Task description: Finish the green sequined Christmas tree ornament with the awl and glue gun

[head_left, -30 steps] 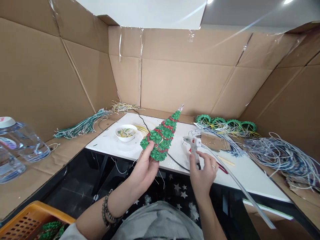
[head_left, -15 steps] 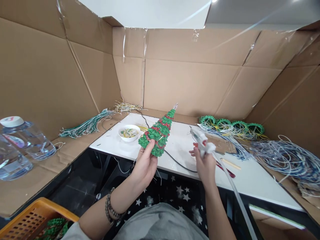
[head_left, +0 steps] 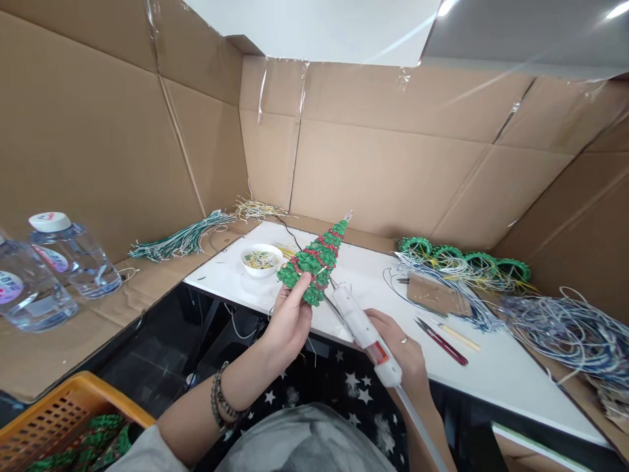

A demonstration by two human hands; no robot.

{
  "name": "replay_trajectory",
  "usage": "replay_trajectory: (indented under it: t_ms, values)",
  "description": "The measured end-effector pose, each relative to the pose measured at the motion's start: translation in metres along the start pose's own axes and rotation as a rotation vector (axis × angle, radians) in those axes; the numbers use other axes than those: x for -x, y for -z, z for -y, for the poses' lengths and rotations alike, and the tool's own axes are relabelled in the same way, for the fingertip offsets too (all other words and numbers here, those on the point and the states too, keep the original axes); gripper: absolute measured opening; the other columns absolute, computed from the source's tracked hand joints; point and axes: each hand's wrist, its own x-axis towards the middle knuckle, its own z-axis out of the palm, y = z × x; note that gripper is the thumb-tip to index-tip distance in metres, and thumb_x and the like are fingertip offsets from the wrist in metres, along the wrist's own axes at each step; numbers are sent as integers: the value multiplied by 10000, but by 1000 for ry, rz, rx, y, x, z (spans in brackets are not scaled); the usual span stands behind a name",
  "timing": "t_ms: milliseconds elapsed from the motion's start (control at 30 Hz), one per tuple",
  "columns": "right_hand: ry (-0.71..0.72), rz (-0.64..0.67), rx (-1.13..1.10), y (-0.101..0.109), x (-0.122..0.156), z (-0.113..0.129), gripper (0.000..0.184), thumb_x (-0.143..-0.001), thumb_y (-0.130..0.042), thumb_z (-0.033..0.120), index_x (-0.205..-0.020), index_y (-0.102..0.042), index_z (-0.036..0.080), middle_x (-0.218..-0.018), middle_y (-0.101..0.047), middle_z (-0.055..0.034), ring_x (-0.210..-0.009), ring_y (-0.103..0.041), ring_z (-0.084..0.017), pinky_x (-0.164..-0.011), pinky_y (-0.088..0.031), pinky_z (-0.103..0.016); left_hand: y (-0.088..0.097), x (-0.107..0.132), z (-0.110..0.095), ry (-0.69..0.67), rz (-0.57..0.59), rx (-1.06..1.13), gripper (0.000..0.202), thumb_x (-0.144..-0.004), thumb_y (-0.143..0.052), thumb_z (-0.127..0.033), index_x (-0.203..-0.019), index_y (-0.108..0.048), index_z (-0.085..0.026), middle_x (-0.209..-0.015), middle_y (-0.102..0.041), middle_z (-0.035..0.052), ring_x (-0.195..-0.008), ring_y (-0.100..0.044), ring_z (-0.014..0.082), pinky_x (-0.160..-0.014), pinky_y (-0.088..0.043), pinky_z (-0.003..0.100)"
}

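Note:
My left hand (head_left: 289, 318) grips a small green beaded Christmas tree (head_left: 319, 257) by its lower part, thumb on the front. Red bead garland winds round the tree, which leans to the right with a clear tip on top. In my right hand (head_left: 400, 344) is a white hot glue gun (head_left: 363, 328) with a clear glue stick running out of its back end. The gun's nozzle points up at the lower right side of the tree, very close to it; whether they touch I cannot tell.
A white bowl (head_left: 261, 260) of small wire pieces stands left of the tree. Dark red tweezers (head_left: 445, 344), a wooden stick (head_left: 459, 336) and a brown cardboard piece (head_left: 435, 295) lie right. Wire bundles (head_left: 565, 328), green rings (head_left: 479, 265), water bottles (head_left: 73, 259) and an orange basket (head_left: 73, 400) surround.
My right hand has brought the glue gun leftward and turned its nozzle to the tree. The left hand still holds the tree in nearly the same pose. The camera view has shifted slightly.

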Motion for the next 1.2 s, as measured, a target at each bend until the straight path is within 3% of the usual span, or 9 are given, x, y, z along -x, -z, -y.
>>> replay_trajectory:
  t_ms: [200, 433, 667, 1200]
  values:
    - [52, -39, 19, -6, -4, 2, 196, -979, -452, 189, -1044, -633, 152, -996, -735, -123, -884, -733, -172, -677, -561, -231, 0, 0, 0, 14, -9, 16, 309, -738, -814, -162, -1035, -736, -189, -1017, -784, 24, -991, -703, 154, -986, -487, 266]
    - [18, -30, 47, -8, -3, 1, 190, -975, -427, 164, -1032, -608, 171, -994, -717, -100, -848, -715, -152, -640, -529, -217, 2, 0, 2, 18, 6, 9, 325, -751, -811, -183, -1065, -730, -200, -1046, -780, 25, -1047, -695, 167, -1023, -479, 281]
    - [18, -26, 60, -8, -4, 3, 186, -974, -414, 166, -1007, -596, 179, -943, -704, -85, -816, -705, -148, -596, -493, -206, 0, 1, -2, 34, -3, -4, 316, -719, -831, -171, -1021, -739, -189, -1003, -783, 19, -981, -699, 156, -959, -497, 257]
    - [-31, 19, 68, -9, 0, 4, 239, -972, -374, 150, -993, -610, 180, -940, -702, -90, -788, -701, -154, -595, -481, -218, 1, 2, -1, 31, 21, 38, 167, -823, -738, -131, -982, -746, -180, -1018, -783, 21, -952, -701, 121, -924, -515, 224]
